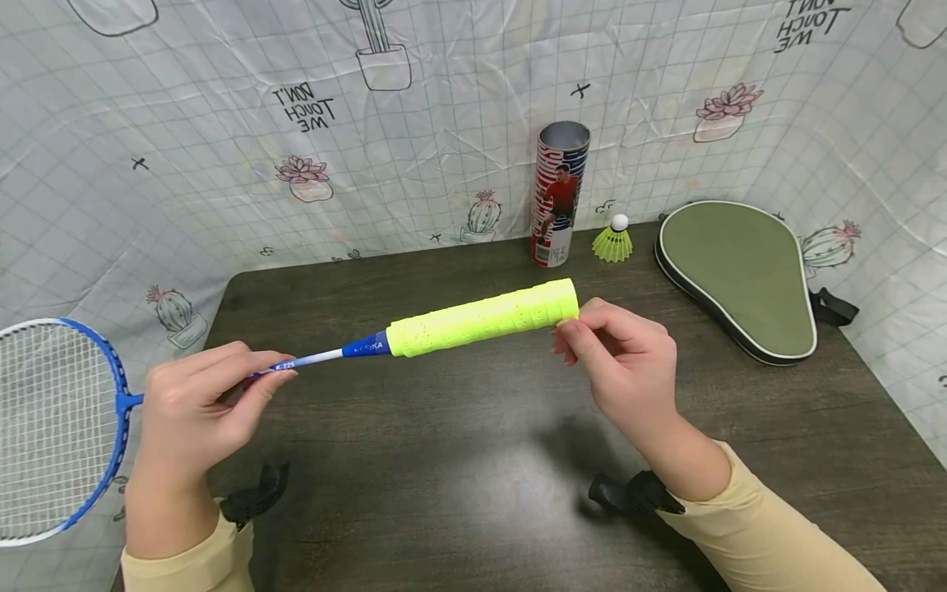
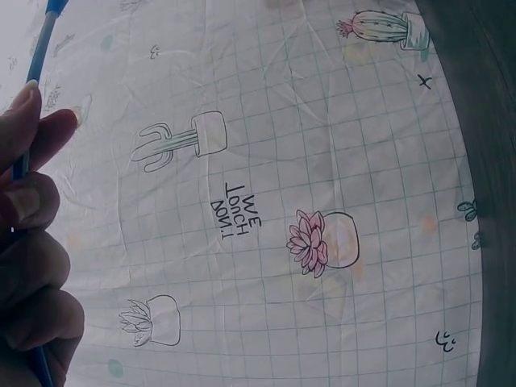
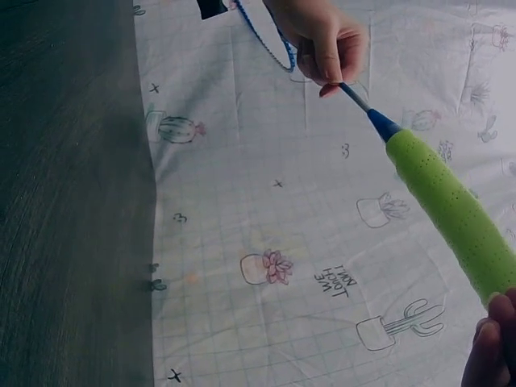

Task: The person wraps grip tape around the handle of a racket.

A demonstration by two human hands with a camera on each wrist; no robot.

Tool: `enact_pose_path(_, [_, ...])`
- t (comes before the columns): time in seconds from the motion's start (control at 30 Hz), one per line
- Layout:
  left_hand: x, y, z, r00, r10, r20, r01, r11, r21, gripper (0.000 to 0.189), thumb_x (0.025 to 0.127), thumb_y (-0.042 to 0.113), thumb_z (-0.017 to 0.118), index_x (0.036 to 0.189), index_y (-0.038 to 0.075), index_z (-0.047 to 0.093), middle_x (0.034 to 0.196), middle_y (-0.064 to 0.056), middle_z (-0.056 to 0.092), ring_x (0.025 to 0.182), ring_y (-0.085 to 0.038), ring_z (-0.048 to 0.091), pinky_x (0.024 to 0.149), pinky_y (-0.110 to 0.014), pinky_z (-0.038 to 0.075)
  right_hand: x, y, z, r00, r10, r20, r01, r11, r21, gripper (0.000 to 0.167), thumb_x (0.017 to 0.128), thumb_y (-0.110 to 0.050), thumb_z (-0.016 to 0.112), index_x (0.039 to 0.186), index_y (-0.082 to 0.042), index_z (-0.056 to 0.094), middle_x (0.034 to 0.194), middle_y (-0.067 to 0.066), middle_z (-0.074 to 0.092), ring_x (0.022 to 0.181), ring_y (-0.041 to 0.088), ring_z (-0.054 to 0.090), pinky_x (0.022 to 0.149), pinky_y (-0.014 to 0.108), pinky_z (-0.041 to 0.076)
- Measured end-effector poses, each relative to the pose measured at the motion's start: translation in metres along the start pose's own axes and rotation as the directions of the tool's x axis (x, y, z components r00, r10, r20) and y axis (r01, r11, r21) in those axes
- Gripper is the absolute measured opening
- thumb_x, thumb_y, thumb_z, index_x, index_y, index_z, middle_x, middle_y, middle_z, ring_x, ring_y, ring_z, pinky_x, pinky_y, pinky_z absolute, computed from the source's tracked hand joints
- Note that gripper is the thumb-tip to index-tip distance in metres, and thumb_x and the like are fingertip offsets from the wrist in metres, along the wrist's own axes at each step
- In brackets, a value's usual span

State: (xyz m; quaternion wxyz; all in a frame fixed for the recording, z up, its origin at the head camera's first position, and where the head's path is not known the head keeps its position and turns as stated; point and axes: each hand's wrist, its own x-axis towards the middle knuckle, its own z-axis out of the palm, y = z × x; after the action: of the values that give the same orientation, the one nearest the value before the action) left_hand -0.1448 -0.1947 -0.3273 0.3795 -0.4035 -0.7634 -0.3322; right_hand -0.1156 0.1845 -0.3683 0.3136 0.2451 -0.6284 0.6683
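Observation:
A blue and white badminton racket (image 1: pixel 366 345) is held up level across the front, its strung head (image 1: pixel 55 432) at far left. Bright yellow-green perforated grip tape (image 1: pixel 481 318) wraps its handle. My left hand (image 1: pixel 203 399) pinches the thin shaft between thumb and fingers; the left wrist view shows this hand (image 2: pixel 36 266) with the fingers curled along the shaft. At the handle's butt end, my right hand (image 1: pixel 625 353) pinches the lower edge with thumb and forefinger. The right wrist view has the taped handle (image 3: pixel 451 210) running down to those fingers (image 3: pixel 488 343).
Behind the handle, a tall shuttlecock tube (image 1: pixel 560 197) stands upright by the cloth backdrop. Beside it a yellow shuttlecock (image 1: pixel 612 240) rests cork up. An olive paddle-shaped case (image 1: pixel 740 275) lies at the right on the dark wooden table (image 1: pixel 459 493).

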Motion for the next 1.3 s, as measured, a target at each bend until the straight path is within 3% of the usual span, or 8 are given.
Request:
enact_pose_path(0.4, [-0.008,-0.009,-0.004,0.995,-0.047,0.087,0.043,0.998,0.048,0.045,0.101,0.042,0.066,0.077,0.005,0.078,0.058,0.010,0.049,0.049,0.005,0.029,0.049,-0.007,0.021,-0.001,-0.001,0.000,0.993,0.101,-0.062,-0.107,0.989,-0.101,0.018,0.091,0.014,0.067,0.076,0.006,0.070,0.069,0.007,0.065,0.061,0.013,0.060,0.059,0.019,0.052])
enact_pose_path(0.8, [-0.007,-0.007,-0.001,0.997,-0.040,0.067,0.037,0.998,0.042,0.047,0.101,0.042,0.067,0.075,0.005,0.077,0.058,0.010,0.048,0.050,0.005,0.028,0.049,-0.007,0.021,-0.001,-0.002,-0.003,0.977,0.204,-0.068,-0.212,0.963,-0.165,0.022,0.095,0.005,0.068,0.074,0.003,0.068,0.069,0.005,0.064,0.063,0.013,0.060,0.058,0.021,0.051])
enact_pose_path(1.07, [-0.008,-0.008,-0.001,0.996,-0.031,0.079,0.032,0.999,-0.007,0.046,0.101,0.039,0.068,0.073,0.004,0.076,0.059,0.008,0.050,0.050,0.005,0.029,0.049,-0.006,0.023,-0.001,0.001,-0.004,0.982,0.181,-0.056,-0.186,0.977,-0.107,0.020,0.095,0.008,0.067,0.075,0.005,0.067,0.069,0.005,0.065,0.063,0.014,0.060,0.059,0.021,0.052])
enact_pose_path(1.2, [-0.010,-0.008,-0.003,0.994,-0.026,0.110,0.031,0.999,-0.041,0.044,0.102,0.038,0.067,0.074,0.004,0.076,0.061,0.007,0.054,0.049,0.006,0.031,0.049,-0.006,0.024,0.000,0.005,-0.004,0.993,0.108,-0.052,-0.113,0.990,-0.088,0.020,0.091,0.013,0.067,0.073,0.006,0.065,0.070,0.007,0.064,0.062,0.013,0.059,0.059,0.020,0.051])
enact_pose_path(1.3, [-0.012,-0.010,-0.004,0.990,-0.020,0.139,0.029,0.998,-0.062,0.042,0.102,0.036,0.066,0.076,0.005,0.076,0.063,0.007,0.057,0.050,0.005,0.034,0.049,-0.006,0.027,0.000,0.008,-0.004,0.995,0.061,-0.076,-0.065,0.996,-0.055,0.015,0.090,0.012,0.070,0.080,0.014,0.059,0.082,0.010,0.066,0.066,0.014,0.061,0.060,0.021,0.053])
